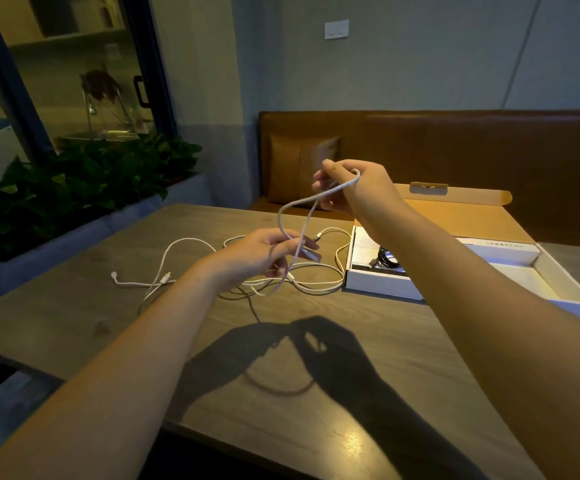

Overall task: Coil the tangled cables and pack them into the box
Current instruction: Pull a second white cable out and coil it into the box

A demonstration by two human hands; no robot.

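1. The white cable (pixel 300 216) is the thing I work on now; I hold it in the air above the table (pixel 402 358), between my two hands, and its lower end hangs down into the tangle.
2. My right hand (pixel 354 192) is raised higher, with a bend of the cable lying over it, and the fingers (pixel 330 168) are curled around this bend. I keep it up so that the loop can hang free and I can see its shape.
3. My left hand (pixel 264 254) is lower and pinches the same cable between thumb and fingertips. I judge that from here it guides the next turn toward the right hand.
4. The other white cables (pixel 191 271) lie on the table, left of the box, crossing each other in loose loops with some plugs showing. They are not yet coiled.
5. The box (pixel 558 289) stands open on the right, within easy reach, its lid (pixel 472 209) folded back. A dark cable (pixel 387 259) already lies in its left part; the right part looks empty.
6. The cable looks thin, soft and pale, bending easily without kinks. I think it will slip out of a coil if I loosen my pinch.
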